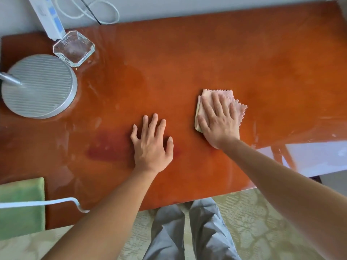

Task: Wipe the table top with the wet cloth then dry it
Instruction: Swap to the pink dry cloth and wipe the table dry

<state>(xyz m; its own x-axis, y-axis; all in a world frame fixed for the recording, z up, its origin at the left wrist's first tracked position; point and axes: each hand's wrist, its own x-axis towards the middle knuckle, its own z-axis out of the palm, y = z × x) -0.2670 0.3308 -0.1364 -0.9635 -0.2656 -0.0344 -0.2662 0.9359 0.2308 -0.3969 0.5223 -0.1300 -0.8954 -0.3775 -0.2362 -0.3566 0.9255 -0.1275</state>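
Right hand [218,121]: lay flat, fingers spread, pressed on the cloth [238,107]; gripped nothing, only bore down.
Left hand [152,145]: lay flat and splayed on the bare table [187,62] at about 9 o'clock from the right hand, just beside it; held nothing.
Cloth place: sat right of centre on the table, under the right palm, its pink zigzag edge showing at 1 to 3 o'clock of the fingers, a yellowish fold at 9 o'clock.
Cloth handling: looked soft, thin, light and limp, folded in layers; likely to slide easily on the glossy top and bunch if pushed from one edge; best held by a flat palm over the middle, or pinched at the folded side to lift. Wet or dry could not be told by sight.
Table surface: looked hard, lacquered, slick; streaks and sheen toward 9 o'clock hinted at damp film, so probably mid-wipe, drying not yet judged done.
Count, hands: two.
Count, cloths: one pink; one green pad [20,207] at 8 o'clock, possibly a second cloth.
Count, others: one glass dish [74,48] at 10 o'clock, one round lamp base [38,86] below it, one white cable [56,201] at 7 o'clock.
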